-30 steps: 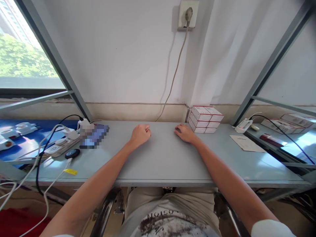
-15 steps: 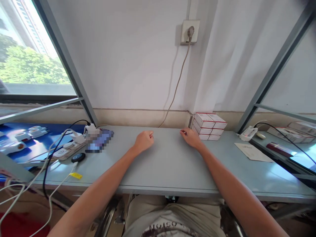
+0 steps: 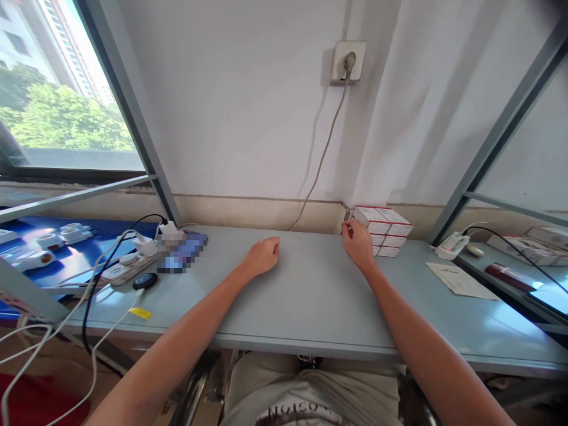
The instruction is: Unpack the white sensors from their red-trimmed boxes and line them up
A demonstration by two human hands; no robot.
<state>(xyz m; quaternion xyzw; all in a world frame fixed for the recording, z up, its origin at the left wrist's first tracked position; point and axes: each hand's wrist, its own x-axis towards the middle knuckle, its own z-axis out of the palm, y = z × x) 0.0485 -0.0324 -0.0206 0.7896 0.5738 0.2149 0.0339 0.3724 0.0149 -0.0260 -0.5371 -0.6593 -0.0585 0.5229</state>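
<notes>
My left hand [image 3: 262,255] rests on the grey table [image 3: 306,302], closed in a loose fist with nothing visible in it. Farther right, my right hand [image 3: 357,242] is raised beside a stack of small white boxes with red edges [image 3: 391,228]. Its fingers are curled inward and seem to hold nothing. The hand covers the stack's near left side, and whether it touches the boxes I cannot tell.
On the left lie a blurred-out phone [image 3: 183,251], a power strip [image 3: 128,266], a round black device [image 3: 145,281] and several cables. A paper sheet [image 3: 459,279] and a white adapter [image 3: 451,245] lie right. A wall socket [image 3: 348,62] has a hanging cord.
My right hand has shifted right and lifted slightly, now overlapping the box stack. My left hand stays almost in place, its fingers curled tighter. The whole view has shifted a little.
</notes>
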